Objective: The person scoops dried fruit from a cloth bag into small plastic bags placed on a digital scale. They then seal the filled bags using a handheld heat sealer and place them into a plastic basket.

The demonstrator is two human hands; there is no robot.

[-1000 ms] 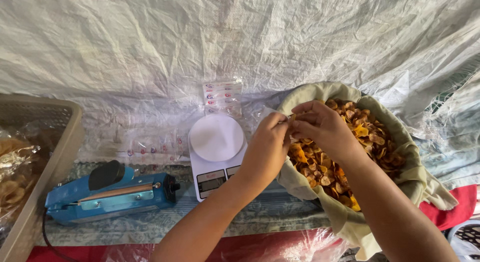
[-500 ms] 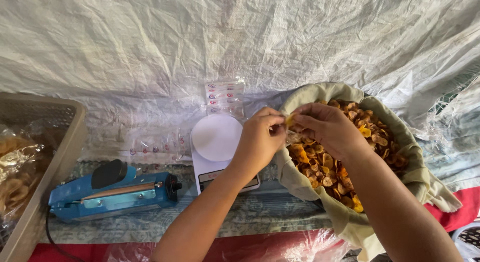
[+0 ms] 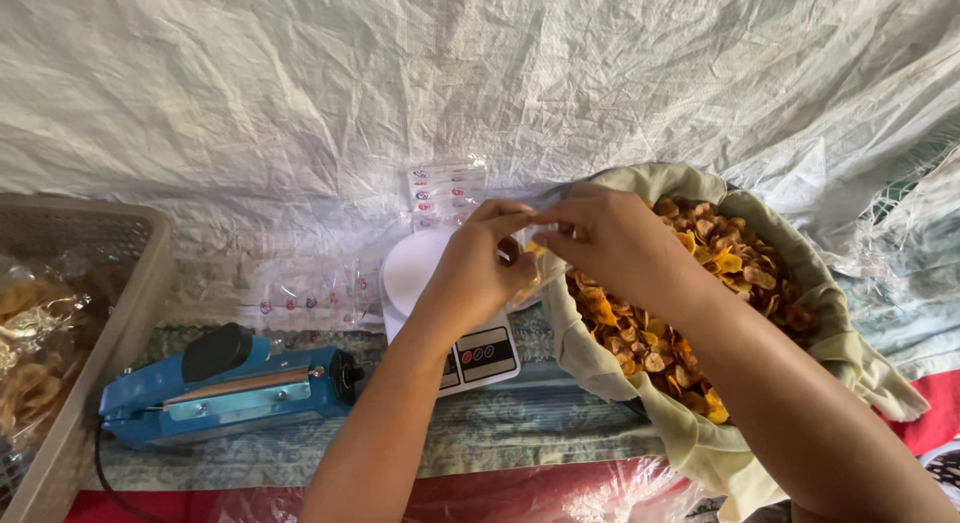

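My left hand (image 3: 478, 266) and my right hand (image 3: 610, 238) meet over the edge of a cloth-lined basket (image 3: 830, 323) full of orange-brown chips (image 3: 730, 273). Both pinch the mouth of a small clear plastic bag (image 3: 530, 258) that has a few chips in it. The bag hangs above the white kitchen scale (image 3: 420, 268), between the scale's round plate and the basket rim. Most of the bag is hidden by my fingers.
A blue heat sealer (image 3: 225, 388) lies at the front left. A beige plastic crate (image 3: 90, 313) at the far left holds sealed bags of chips (image 3: 35, 343). Empty printed bags (image 3: 445, 188) lean on the white sheet behind the scale; more (image 3: 300, 298) lie flat.
Both hands have stayed together at the basket's left rim, shifting slightly left toward the scale while working the small bag's opening.
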